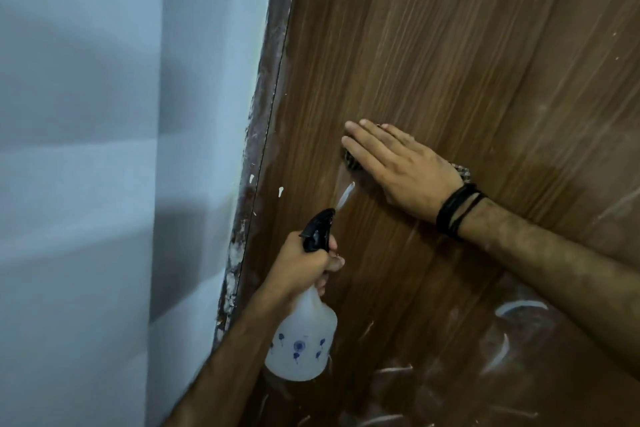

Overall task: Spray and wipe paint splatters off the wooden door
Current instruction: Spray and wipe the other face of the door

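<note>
Your left hand [304, 262] has its grip curled tight around the neck of the spray bottle [304, 333], with a finger on the black trigger. The nozzle points up at the wooden door [450, 45], and a thin white jet leaves it toward a white paint drip [349, 188] just below your right hand [398, 163].

Your right hand lies flat on the door, fingers straight and close together, pressing a dark patterned cloth [349, 161] against the wood (only its edges peek out from under the hand).

To do this step well, keep the nozzle near the drip so the spray lands on the paint and not on your fingers. Wet it well. Then slide the cloth down from your hand onto the drip and rub with the grain. Press firmly, but keep the cloth flat.

More drips [281, 191] sit left of your right hand, near the door's edge. Big white smears [519, 307] wait lower down, below your right arm.
</note>
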Tool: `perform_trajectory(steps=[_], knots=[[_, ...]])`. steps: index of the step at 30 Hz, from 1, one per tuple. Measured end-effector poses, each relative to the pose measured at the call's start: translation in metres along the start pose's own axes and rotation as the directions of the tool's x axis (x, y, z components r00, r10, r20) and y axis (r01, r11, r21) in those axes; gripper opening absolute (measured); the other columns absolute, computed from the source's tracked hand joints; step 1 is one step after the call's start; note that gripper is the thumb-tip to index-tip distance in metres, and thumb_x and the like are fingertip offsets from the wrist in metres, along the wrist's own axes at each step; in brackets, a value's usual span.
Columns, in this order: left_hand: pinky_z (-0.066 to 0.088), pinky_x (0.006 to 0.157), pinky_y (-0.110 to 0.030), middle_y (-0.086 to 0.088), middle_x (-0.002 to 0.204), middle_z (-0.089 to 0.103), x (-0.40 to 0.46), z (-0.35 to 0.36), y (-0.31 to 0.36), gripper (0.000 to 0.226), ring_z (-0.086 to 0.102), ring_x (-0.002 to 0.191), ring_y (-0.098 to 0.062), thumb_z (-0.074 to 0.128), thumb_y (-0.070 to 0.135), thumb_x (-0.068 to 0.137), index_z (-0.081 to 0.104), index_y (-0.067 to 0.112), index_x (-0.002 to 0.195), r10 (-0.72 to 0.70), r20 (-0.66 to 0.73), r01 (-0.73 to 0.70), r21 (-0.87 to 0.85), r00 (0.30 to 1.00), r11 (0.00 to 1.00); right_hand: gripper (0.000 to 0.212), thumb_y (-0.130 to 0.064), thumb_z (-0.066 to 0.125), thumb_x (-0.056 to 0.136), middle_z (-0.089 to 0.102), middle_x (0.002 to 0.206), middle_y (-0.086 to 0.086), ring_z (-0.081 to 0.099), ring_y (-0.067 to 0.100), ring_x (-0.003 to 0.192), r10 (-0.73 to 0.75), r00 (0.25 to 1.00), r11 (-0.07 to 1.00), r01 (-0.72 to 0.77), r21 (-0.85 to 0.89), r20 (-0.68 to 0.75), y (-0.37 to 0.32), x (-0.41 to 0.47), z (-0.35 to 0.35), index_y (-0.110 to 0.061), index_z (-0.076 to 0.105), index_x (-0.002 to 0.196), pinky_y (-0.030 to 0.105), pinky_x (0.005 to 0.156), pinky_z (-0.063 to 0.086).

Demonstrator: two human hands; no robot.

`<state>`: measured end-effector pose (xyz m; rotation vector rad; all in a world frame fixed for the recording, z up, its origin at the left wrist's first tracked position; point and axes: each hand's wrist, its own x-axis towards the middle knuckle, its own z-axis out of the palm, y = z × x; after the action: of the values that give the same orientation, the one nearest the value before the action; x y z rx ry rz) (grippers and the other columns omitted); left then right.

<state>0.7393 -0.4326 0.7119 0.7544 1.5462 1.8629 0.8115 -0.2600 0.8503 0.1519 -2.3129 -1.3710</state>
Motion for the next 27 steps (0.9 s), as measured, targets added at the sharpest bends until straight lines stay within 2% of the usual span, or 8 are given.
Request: perform_trajectory(steps=[4, 7, 14, 16, 20, 22, 25, 27], knots=[[0.044, 0.045, -0.023, -0.004, 0.073, 0.06, -0.001, 0.006, -0.002, 0.019, 0.047, 0.045, -0.008, 0.063, -0.006, 0.087, 0.059, 0.012, 0.091, 0.004, -0.025, -0.005, -0.023, 1.0, 1.0, 0.071, -0.011, 0.043, 0.09, 0.015, 0.164, 0.016, 0.018, 0.031, 0.151, 0.05, 0.999, 0.999, -0.05, 0.022, 0.009, -0.004, 0.001, 0.002, -0.006, 0.02, 0.157, 0.041, 0.121, 0.011], [0.044, 0.044, -0.022, 0.004, 0.06, 0.055, -0.001, 0.008, -0.005, 0.023, 0.046, 0.045, -0.009, 0.064, -0.007, 0.086, 0.055, 0.015, 0.086, -0.004, -0.033, 0.003, -0.028, 0.999, 1.0, 0.069, -0.011, 0.039, 0.09, 0.016, 0.164, 0.017, 0.019, 0.032, 0.15, 0.041, 0.999, 0.998, -0.042, 0.041, 0.027, -0.002, 0.0, 0.0, -0.006, 0.02, 0.156, 0.043, 0.121, 0.013], [0.045, 0.047, -0.025, 0.001, 0.066, 0.06, 0.013, -0.009, -0.013, 0.022, 0.047, 0.047, -0.01, 0.064, -0.008, 0.085, 0.059, 0.013, 0.09, -0.013, 0.015, 0.013, -0.04, 1.0, 0.999, 0.07, -0.006, 0.055, 0.095, 0.018, 0.163, 0.016, 0.019, 0.031, 0.15, 0.209, 0.975, 0.978, -0.207, 0.04, -0.078, 0.022, 0.027, -0.011, -0.006, 0.02, 0.156, 0.042, 0.122, 0.012], [0.045, 0.048, -0.024, 0.003, 0.061, 0.058, 0.015, -0.015, -0.017, 0.023, 0.047, 0.047, -0.01, 0.064, -0.009, 0.084, 0.057, 0.013, 0.089, -0.023, 0.023, 0.024, -0.03, 0.999, 0.999, 0.073, -0.009, 0.054, 0.093, 0.016, 0.163, 0.018, 0.018, 0.032, 0.151, 0.18, 0.982, 0.983, -0.178, 0.04, -0.052, 0.005, 0.029, -0.003, -0.006, 0.019, 0.157, 0.044, 0.123, 0.014], [0.044, 0.049, -0.026, -0.004, 0.072, 0.059, 0.016, -0.032, -0.027, 0.021, 0.048, 0.047, -0.01, 0.065, -0.007, 0.085, 0.06, 0.012, 0.092, -0.048, 0.034, 0.05, -0.044, 0.998, 0.998, 0.063, -0.012, 0.036, 0.094, 0.02, 0.162, 0.02, 0.023, 0.034, 0.149, -0.114, 0.992, 0.994, 0.113, 0.014, 0.051, -0.056, 0.014, 0.026, -0.006, 0.023, 0.156, 0.045, 0.12, 0.015], [0.044, 0.049, -0.027, -0.002, 0.07, 0.061, 0.016, -0.041, -0.03, 0.02, 0.048, 0.045, -0.009, 0.067, -0.004, 0.085, 0.062, 0.013, 0.094, -0.076, 0.042, 0.079, -0.055, 0.996, 0.995, 0.058, -0.009, 0.025, 0.098, 0.022, 0.161, 0.019, 0.026, 0.032, 0.148, -0.192, 0.976, 0.981, 0.19, 0.03, 0.099, -0.074, 0.006, 0.033, -0.006, 0.026, 0.155, 0.044, 0.12, 0.021], [0.042, 0.046, -0.028, -0.002, 0.067, 0.062, 0.018, -0.052, -0.035, 0.019, 0.045, 0.043, -0.011, 0.068, -0.005, 0.086, 0.063, 0.011, 0.094, -0.084, 0.043, 0.087, -0.075, 0.996, 0.993, 0.057, -0.009, 0.024, 0.097, 0.026, 0.16, 0.018, 0.029, 0.031, 0.147, -0.162, 0.984, 0.986, 0.159, 0.054, 0.069, -0.061, 0.013, 0.027, -0.006, 0.03, 0.154, 0.045, 0.119, 0.029], [0.043, 0.046, -0.027, -0.005, 0.074, 0.062, 0.019, -0.056, -0.035, 0.018, 0.045, 0.043, -0.01, 0.068, -0.005, 0.086, 0.063, 0.011, 0.095, -0.086, 0.046, 0.089, -0.059, 0.995, 0.994, 0.062, -0.003, 0.036, 0.093, 0.025, 0.161, 0.017, 0.026, 0.032, 0.148, -0.016, 1.0, 0.997, 0.017, 0.08, -0.008, -0.034, 0.025, 0.014, -0.005, 0.029, 0.154, 0.046, 0.121, 0.024]])
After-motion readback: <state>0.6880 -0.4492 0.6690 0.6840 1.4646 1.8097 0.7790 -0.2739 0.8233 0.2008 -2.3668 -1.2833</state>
